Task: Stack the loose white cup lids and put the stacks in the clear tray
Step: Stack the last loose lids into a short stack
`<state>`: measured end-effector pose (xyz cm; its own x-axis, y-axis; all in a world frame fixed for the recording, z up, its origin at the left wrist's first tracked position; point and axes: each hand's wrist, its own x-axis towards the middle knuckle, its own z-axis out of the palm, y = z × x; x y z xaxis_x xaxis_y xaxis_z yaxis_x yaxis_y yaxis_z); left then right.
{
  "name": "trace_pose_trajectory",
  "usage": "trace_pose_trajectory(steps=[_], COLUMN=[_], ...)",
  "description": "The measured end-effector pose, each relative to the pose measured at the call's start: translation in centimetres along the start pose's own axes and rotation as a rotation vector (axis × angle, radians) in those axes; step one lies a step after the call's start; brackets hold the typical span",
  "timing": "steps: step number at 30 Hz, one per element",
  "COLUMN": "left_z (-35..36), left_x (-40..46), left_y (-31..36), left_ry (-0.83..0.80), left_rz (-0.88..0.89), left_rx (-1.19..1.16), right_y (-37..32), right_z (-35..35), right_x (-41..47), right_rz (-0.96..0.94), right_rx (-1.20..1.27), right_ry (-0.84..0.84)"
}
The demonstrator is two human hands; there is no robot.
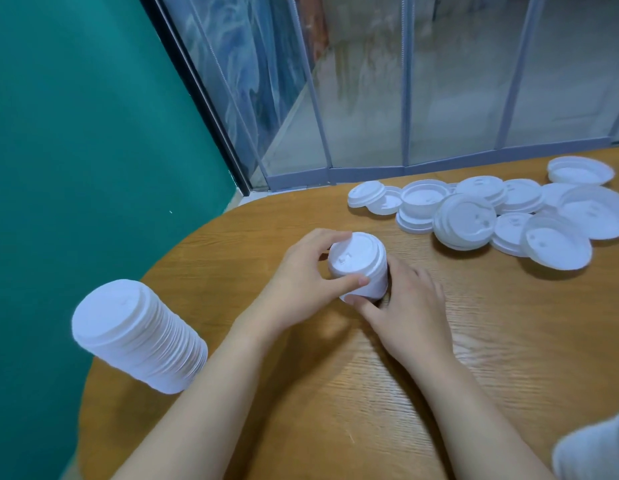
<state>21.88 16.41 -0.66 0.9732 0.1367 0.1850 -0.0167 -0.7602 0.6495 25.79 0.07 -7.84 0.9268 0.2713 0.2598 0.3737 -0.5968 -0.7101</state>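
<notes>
Hands, left point(303, 275) and right point(403, 306), grip short lid stack point(358, 268); tall stack point(138, 336) left, loose lids point(491, 216) beyond.

White lids point(474, 216) beyond hands; white stack point(138, 337) left of hands; table point(335, 393) tan, wood-grained; wall point(76, 133) teal.

Wooden table point(335, 393) bears lid stacks point(138, 336) and loose lids point(491, 220).

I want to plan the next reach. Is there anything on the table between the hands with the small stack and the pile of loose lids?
Nothing visible: bare wooden table lies between the small stack, held by the left hand and right hand, and the loose lids. The tall stack stands off to the left.
</notes>
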Motion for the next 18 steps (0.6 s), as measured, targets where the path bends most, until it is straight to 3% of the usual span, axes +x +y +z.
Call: trace_pose_trajectory(steps=[12, 16, 18], left_z=[0.2, -1.1, -1.7], left_x=[0.6, 1.5, 3.1], left_y=[0.2, -0.1, -0.1], left_ry=[-0.083, -0.190, -0.153], left_rz=[-0.009, -0.061, -0.136], left_rx=[0.155, 0.082, -0.039], right_y=[0.0, 0.2, 0.1], right_z=[0.2, 0.2, 0.2], right_x=[0.0, 0.0, 0.0], right_rz=[-0.008, -0.006, 0.004], right_rx=[0.003, -0.008, -0.009], right_ry=[-0.002, -0.004, 0.001])
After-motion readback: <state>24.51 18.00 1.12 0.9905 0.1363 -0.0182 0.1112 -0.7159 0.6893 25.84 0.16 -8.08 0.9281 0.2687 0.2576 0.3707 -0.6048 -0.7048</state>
